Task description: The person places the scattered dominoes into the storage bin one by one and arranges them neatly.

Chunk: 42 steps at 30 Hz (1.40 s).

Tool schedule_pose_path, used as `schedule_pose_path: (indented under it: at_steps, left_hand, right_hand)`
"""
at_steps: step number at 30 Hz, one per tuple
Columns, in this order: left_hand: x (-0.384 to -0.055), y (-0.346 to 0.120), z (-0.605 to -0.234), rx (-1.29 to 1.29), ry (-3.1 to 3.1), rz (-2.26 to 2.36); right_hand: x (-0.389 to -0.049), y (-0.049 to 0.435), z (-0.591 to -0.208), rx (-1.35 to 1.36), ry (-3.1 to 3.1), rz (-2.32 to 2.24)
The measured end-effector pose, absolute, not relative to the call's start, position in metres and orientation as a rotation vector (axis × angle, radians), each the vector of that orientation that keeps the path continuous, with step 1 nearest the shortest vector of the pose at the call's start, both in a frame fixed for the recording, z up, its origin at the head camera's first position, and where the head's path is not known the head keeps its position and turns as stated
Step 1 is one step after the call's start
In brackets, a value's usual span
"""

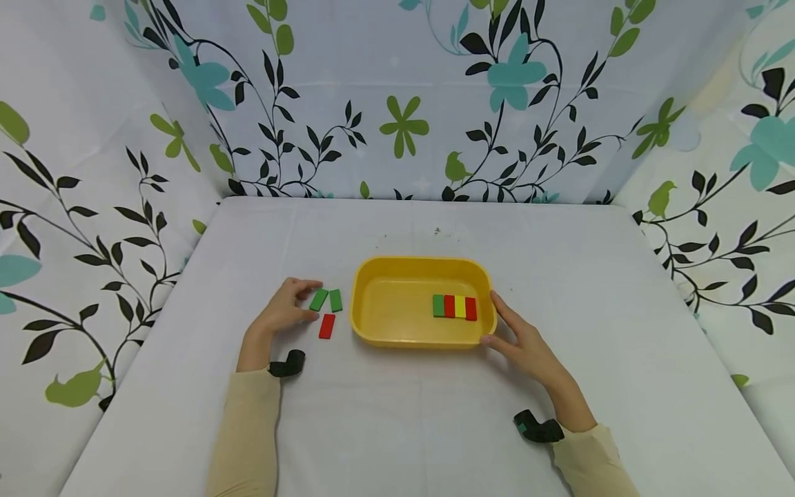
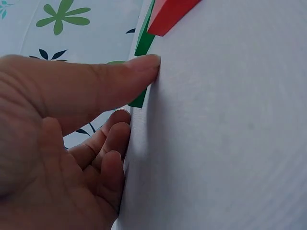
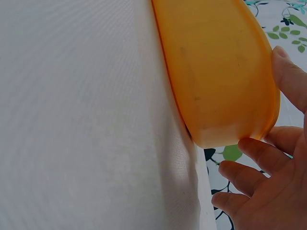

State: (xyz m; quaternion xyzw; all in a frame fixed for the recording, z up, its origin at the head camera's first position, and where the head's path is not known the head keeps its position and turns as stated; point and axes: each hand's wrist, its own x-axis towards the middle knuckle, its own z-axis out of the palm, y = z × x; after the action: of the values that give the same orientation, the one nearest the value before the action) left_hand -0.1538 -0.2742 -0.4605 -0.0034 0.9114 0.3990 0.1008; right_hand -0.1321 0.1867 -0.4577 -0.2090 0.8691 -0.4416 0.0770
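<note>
On the white table stands a yellow tray [image 1: 391, 300]. My right hand [image 1: 524, 345] holds its right end, thumb at the near corner and fingers against the end wall [image 3: 220, 136]. Inside the tray, a green block [image 1: 438, 306], a red block [image 1: 450, 306], a yellow block [image 1: 460, 307] and another red block [image 1: 470, 309] lie in a row. Left of the tray, my left hand [image 1: 282, 310] pinches a tilted green block [image 1: 319, 299] between thumb and fingers. A second green block [image 1: 336, 300] lies beside it, and a loose red block [image 1: 326, 326] lies nearer me.
Black wrist-worn cameras sit on the left wrist [image 1: 288, 364] and on the right wrist [image 1: 539, 426]. A floral-patterned cloth [image 1: 335, 62] hangs behind the table and along both sides. Small dark specks [image 1: 437, 230] mark the tabletop behind the tray.
</note>
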Motion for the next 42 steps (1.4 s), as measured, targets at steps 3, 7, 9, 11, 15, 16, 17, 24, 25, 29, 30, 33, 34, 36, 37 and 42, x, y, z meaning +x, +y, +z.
schedule_pose_path:
  at_steps: [3, 7, 9, 11, 15, 16, 17, 24, 25, 29, 30, 33, 34, 36, 37, 42]
  left_hand:
    - [-0.153, -0.275, -0.462, -0.012, 2.693, 1.179]
    - [-0.153, -0.275, -0.463, -0.018, 2.701, 1.176]
    - [-0.153, -0.275, -0.464, -0.021, 2.708, 1.174]
    - [-0.153, -0.275, -0.465, -0.029, 2.715, 1.176]
    - [-0.154, -0.277, -0.466, -0.077, 2.716, 1.235]
    - [-0.154, -0.278, -0.467, -0.099, 2.710, 1.260]
    - [-0.154, -0.279, -0.467, -0.123, 2.703, 1.288]
    - [-0.154, -0.282, -0.463, -0.263, 2.651, 1.436]
    - [-0.154, -0.282, -0.461, -0.290, 2.647, 1.453]
    - [-0.153, -0.280, -0.451, -0.356, 2.618, 1.570]
    - [-0.152, -0.278, -0.448, -0.360, 2.615, 1.605]
    - [-0.150, -0.270, -0.434, -0.340, 2.621, 1.705]
    - [-0.149, -0.266, -0.430, -0.326, 2.633, 1.727]
    - [-0.148, -0.258, -0.419, -0.304, 2.650, 1.758]
    - [-0.147, -0.254, -0.414, -0.295, 2.655, 1.771]
    - [-0.145, -0.230, -0.393, -0.224, 2.640, 1.840]
  right_hand:
    - [-0.132, 0.187, -0.458, -0.631, 2.603, -1.323]
    - [-0.132, 0.187, -0.459, -0.640, 2.605, -1.325]
    - [-0.132, 0.188, -0.459, -0.643, 2.606, -1.324]
    - [-0.132, 0.188, -0.460, -0.647, 2.608, -1.322]
    - [-0.132, 0.188, -0.460, -0.649, 2.606, -1.327]
    - [-0.132, 0.188, -0.461, -0.648, 2.606, -1.328]
    - [-0.132, 0.188, -0.461, -0.648, 2.607, -1.327]
    - [-0.131, 0.188, -0.460, -0.648, 2.609, -1.318]
    - [-0.132, 0.188, -0.460, -0.648, 2.611, -1.317]
    - [-0.132, 0.187, -0.458, -0.649, 2.609, -1.321]
    - [-0.132, 0.187, -0.458, -0.649, 2.608, -1.319]
    - [-0.132, 0.188, -0.457, -0.648, 2.605, -1.318]
    - [-0.132, 0.188, -0.458, -0.650, 2.606, -1.317]
    - [-0.133, 0.188, -0.458, -0.651, 2.607, -1.316]
    - [-0.133, 0.188, -0.458, -0.651, 2.604, -1.321]
    - [-0.132, 0.189, -0.458, -0.639, 2.594, -1.331]
